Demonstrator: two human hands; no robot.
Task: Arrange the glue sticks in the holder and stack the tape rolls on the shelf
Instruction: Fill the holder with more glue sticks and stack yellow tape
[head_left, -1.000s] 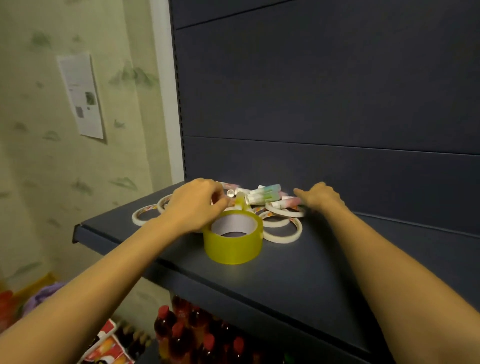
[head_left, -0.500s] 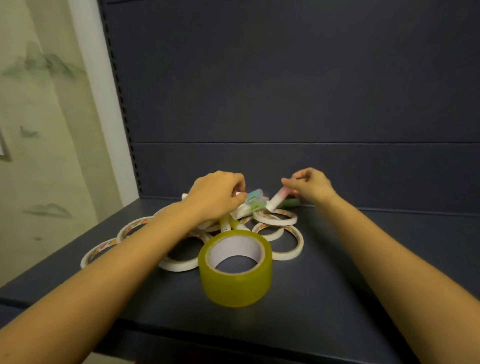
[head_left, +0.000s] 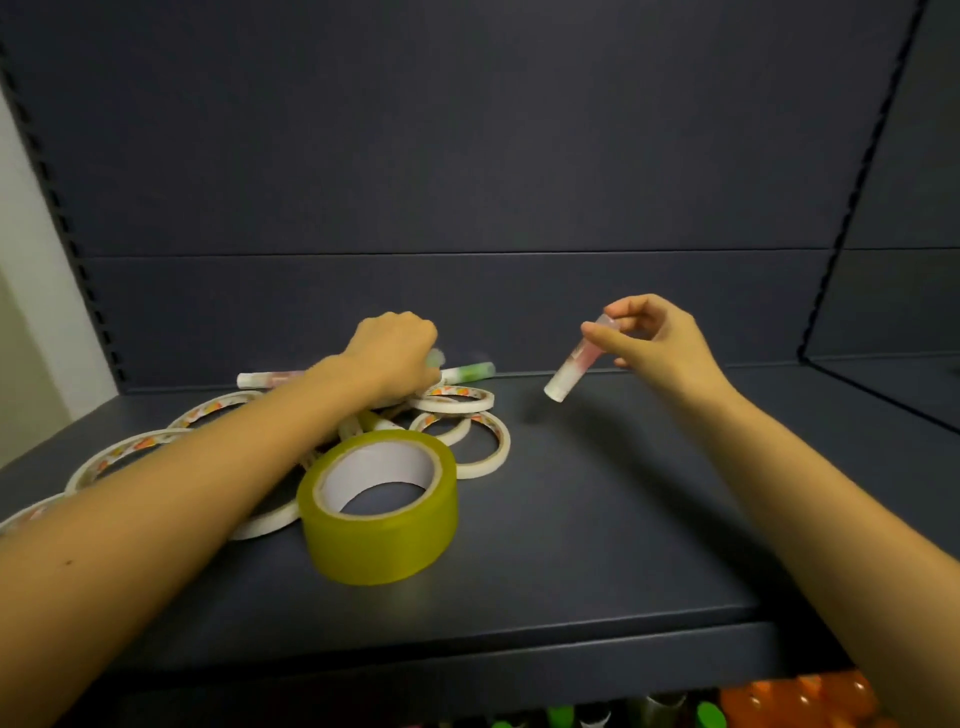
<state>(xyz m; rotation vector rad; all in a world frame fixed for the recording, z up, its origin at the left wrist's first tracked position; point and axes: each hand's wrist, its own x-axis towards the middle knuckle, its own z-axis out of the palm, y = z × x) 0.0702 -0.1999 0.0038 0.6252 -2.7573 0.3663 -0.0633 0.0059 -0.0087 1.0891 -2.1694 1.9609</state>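
My right hand (head_left: 654, 343) pinches a pink glue stick (head_left: 574, 364) by its cap and holds it tilted above the dark shelf (head_left: 597, 519). My left hand (head_left: 392, 358) is closed over the pile of glue sticks at the back, with a green tip (head_left: 435, 357) showing at its fingers. A green glue stick (head_left: 467, 372) and a pinkish one (head_left: 267, 378) lie by the back panel. A wide yellow tape roll (head_left: 382, 509) stands in front. Several thin white tape rolls (head_left: 457, 402) lie flat around it. No holder is in view.
The shelf's back panel (head_left: 467, 156) rises right behind the pile. A perforated upright (head_left: 862, 171) bounds the shelf on the right. Bottles with green and orange tops (head_left: 779, 701) show below the front edge.
My right hand has lifted the pink glue stick off the pile and carried it right. My left hand stays on the pile. The view has moved closer and rightward.
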